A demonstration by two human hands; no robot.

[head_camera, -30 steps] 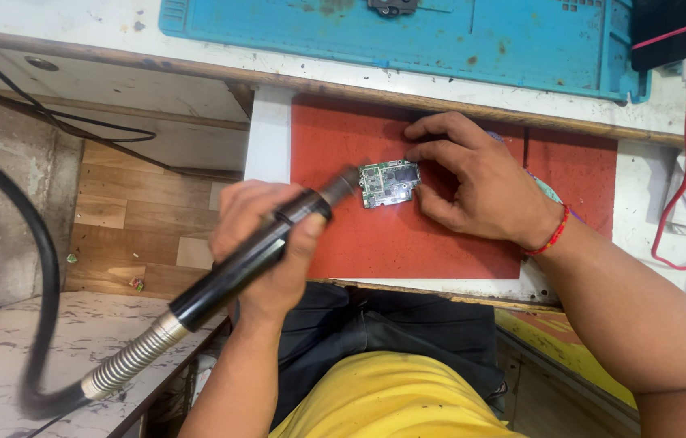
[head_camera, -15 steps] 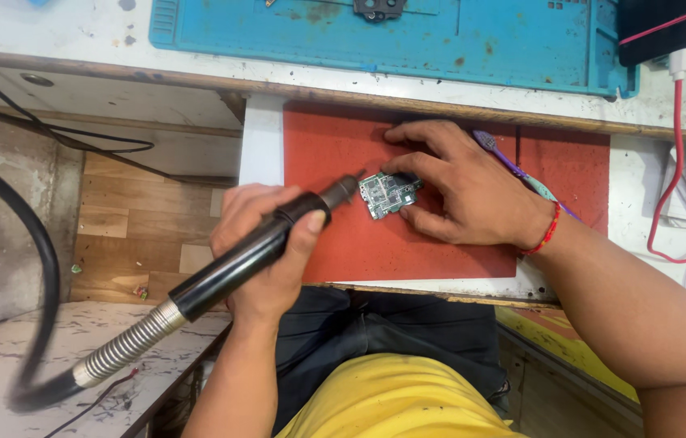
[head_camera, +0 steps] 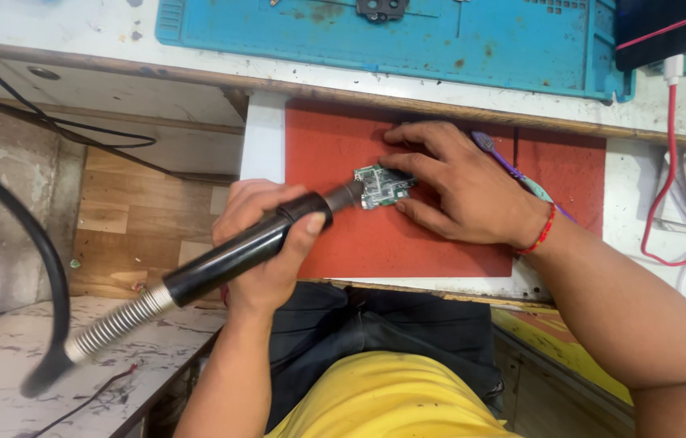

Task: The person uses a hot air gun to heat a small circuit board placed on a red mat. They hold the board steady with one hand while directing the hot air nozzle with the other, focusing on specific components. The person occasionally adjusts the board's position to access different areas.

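The small green circuit board lies flat on the red work mat, near the mat's middle, at the front edge of the counter. The right hand rests over the board's right side, fingers spread, with fingertips pressing on its upper and lower edges so that it is pinned rather than lifted. The left hand is clenched around the black handpiece of a hot-air tool, held like a thick pen. The tool's long axis runs diagonally, from the coiled metal strain relief at lower left up to the nozzle at upper right, and the nozzle tip sits just at the board's left edge; whether it touches cannot be told. So the board lies up and to the right of the left hand, straight along the tool's axis, while the right hand is the nearer one, already in contact. A thick black hose loops away to the left. A purple-handled tool lies partly under the right hand. Beyond the mat sits a blue tray-like mat; what lies in it is cut off by the frame edge.
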